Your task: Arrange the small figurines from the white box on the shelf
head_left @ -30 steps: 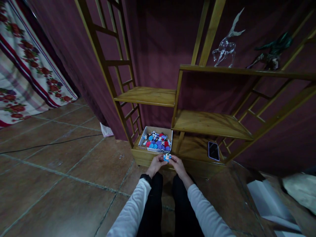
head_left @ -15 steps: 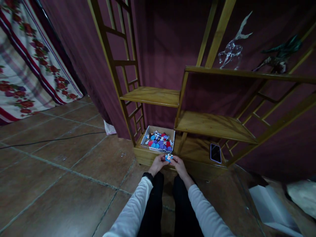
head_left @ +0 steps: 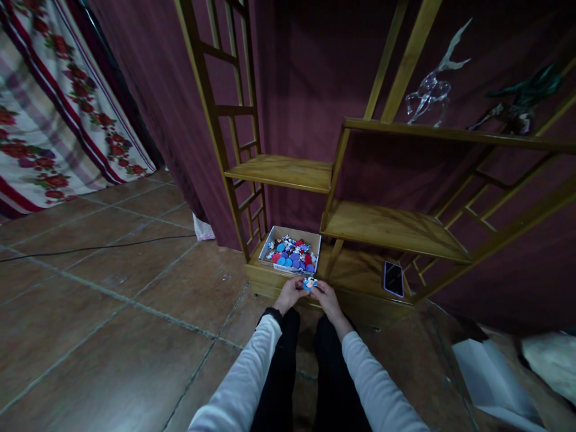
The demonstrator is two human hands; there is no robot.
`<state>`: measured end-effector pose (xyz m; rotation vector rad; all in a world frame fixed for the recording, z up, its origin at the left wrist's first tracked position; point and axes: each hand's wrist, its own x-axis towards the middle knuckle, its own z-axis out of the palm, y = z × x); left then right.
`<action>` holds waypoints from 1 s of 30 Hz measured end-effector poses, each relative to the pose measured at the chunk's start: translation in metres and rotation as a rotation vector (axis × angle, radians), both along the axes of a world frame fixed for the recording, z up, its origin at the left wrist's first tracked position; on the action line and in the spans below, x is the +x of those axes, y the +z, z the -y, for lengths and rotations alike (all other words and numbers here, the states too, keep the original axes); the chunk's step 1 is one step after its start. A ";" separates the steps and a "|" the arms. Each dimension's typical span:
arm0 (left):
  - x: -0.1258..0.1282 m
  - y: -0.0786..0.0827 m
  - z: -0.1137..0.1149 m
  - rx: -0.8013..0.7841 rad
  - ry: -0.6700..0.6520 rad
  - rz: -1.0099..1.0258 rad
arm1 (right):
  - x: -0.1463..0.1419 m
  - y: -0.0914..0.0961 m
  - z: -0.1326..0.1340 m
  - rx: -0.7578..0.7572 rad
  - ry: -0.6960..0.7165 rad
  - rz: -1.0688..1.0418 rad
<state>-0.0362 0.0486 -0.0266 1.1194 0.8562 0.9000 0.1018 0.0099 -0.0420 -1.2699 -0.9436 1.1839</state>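
white box point(head_left: 283, 269): on low shelf point(head_left: 353, 273), holding small coloured pieces point(head_left: 295, 257).
left hand point(head_left: 288, 295): fingertips pinching the blue toy point(head_left: 310, 285) at its left side.
blue toy: between both hands, just before the box.
right hand point(head_left: 329, 301): fingertips pinching the toy's right side.
phone point(head_left: 393, 279): flat on low shelf.

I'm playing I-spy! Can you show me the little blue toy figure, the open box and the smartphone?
Blue toy figure point(head_left: 310, 284): head view, middle of its front.
Open box point(head_left: 297, 234): head view, inside of its back wall.
Smartphone point(head_left: 393, 279): head view, middle of its dark screen.
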 end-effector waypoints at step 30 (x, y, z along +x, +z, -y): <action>0.004 -0.012 -0.003 0.130 0.125 -0.145 | -0.001 0.007 0.003 0.029 -0.023 -0.037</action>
